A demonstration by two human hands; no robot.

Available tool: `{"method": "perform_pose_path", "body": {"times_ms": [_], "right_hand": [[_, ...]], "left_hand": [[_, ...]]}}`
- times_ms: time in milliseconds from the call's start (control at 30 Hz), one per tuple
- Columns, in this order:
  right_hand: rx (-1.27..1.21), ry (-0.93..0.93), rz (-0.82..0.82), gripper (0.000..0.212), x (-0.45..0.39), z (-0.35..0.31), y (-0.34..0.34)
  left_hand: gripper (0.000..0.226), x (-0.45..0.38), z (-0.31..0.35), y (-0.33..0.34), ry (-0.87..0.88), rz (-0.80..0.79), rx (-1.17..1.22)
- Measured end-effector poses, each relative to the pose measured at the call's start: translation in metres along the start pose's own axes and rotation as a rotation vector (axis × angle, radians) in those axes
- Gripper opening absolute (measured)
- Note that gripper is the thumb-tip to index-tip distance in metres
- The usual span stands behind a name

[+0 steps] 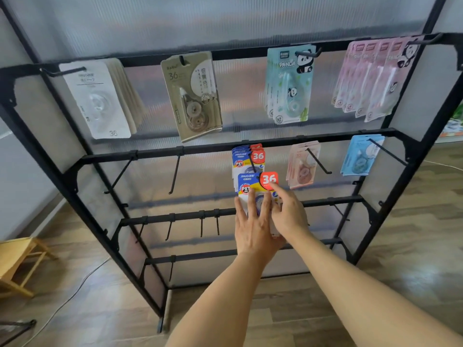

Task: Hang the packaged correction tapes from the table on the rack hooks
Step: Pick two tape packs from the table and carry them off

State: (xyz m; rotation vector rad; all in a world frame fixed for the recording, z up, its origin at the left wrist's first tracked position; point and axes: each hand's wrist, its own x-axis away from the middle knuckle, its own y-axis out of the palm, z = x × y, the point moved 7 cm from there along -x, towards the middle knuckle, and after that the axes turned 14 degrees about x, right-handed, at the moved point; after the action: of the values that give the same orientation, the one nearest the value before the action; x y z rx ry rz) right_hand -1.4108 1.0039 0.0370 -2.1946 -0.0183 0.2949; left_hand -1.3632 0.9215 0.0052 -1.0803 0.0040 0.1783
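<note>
A blue and yellow correction tape pack with a red "36" badge (253, 182) is held in front of a hook on the rack's second bar (155, 155). My left hand (253, 226) lies against its front with fingers spread and nearly straight. My right hand (288, 211) grips the pack's right edge, its index finger reaching up to the red badge. Behind it, several like packs (246, 157) hang on the same hook. The pack's lower half is hidden by my hands.
The top bar carries white packs (97, 101), an olive pack (193, 96), panda packs (289, 83) and pink packs (368, 78). Peach packs (302, 166) and blue packs (360, 156) hang on the second bar. Bare hooks (175, 174) stick out left and below. A wooden stool (17, 261) stands at left.
</note>
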Motion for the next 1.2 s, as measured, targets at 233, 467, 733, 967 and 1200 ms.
{"method": "perform_pose_path", "body": {"times_ms": [233,467,733,967,1200], "right_hand": [[0.015,0.023,-0.037,0.048,-0.017,0.001,0.010],[0.084,-0.019,-0.093,0.052,-0.042,-0.001,0.017],[0.168,-0.034,-0.161,0.059,-0.076,-0.005,0.030],[0.201,-0.021,-0.196,0.064,-0.100,-0.007,0.045],[0.186,-0.019,-0.161,0.064,-0.109,-0.016,0.051]], "left_hand": [[0.101,-0.015,-0.010,-0.005,0.020,-0.012,0.167],[0.086,-0.043,-0.016,-0.004,-0.013,-0.039,0.149],[0.083,-0.080,-0.028,-0.007,-0.001,-0.098,0.073],[0.084,-0.113,-0.043,0.003,0.014,-0.081,0.013],[0.084,-0.131,-0.050,-0.005,0.029,-0.095,0.058]]}}
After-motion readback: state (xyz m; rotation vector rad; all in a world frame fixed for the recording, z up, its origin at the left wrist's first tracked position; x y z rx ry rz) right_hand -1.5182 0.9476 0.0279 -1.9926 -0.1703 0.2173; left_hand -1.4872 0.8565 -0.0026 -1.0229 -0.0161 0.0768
